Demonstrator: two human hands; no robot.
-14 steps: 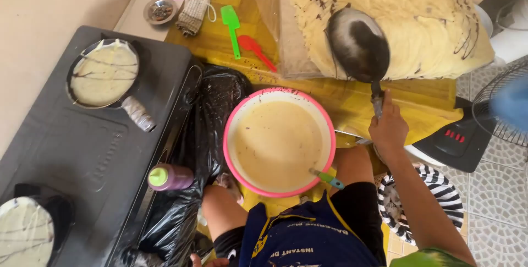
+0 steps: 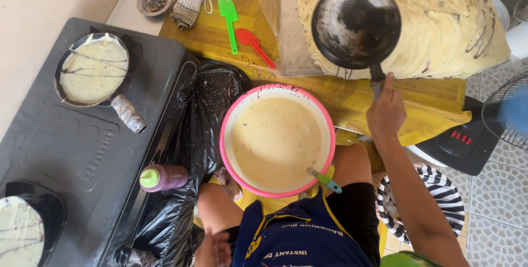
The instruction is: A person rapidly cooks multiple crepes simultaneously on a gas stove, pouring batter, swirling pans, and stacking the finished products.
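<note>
Holding an empty dark pan (image 2: 356,24) by its handle, the right hand (image 2: 386,112) has its fingers curled around the grip with the thumb laid along it; the pan hangs tilted, mouth toward the camera, over a stack of thin pale crepes (image 2: 440,30) streaked with chocolate, which lies on clear plastic on the yellow table (image 2: 352,97). Judging from the bare pan and the stack beneath it, the step in hand is the turning-out of a cooked crepe. The left hand (image 2: 213,249) sits low at the bottom edge beside the knee, touching nothing visible; whether its fingers are spread or closed cannot be told. A pink-rimmed bowl (image 2: 276,138) of batter stands between the knees, with a teal-handled ladle (image 2: 324,179) resting in it at the near rim. The next move likely calls for carrying the pan left across the bowl, so the pan should stay high enough to pass over the rim and ladle. On the black stove (image 2: 82,151) to the left, a second pan (image 2: 94,70) holds a crepe with dark stripes, and a third pan (image 2: 19,231) shows at the lower left corner. A bottle (image 2: 164,178) with a green cap lies on the stove edge beside a black bag (image 2: 206,107). Green (image 2: 228,19) and red (image 2: 253,44) spatulas lie on the table, near the stack. A fan (image 2: 509,110) stands at the right.
</note>
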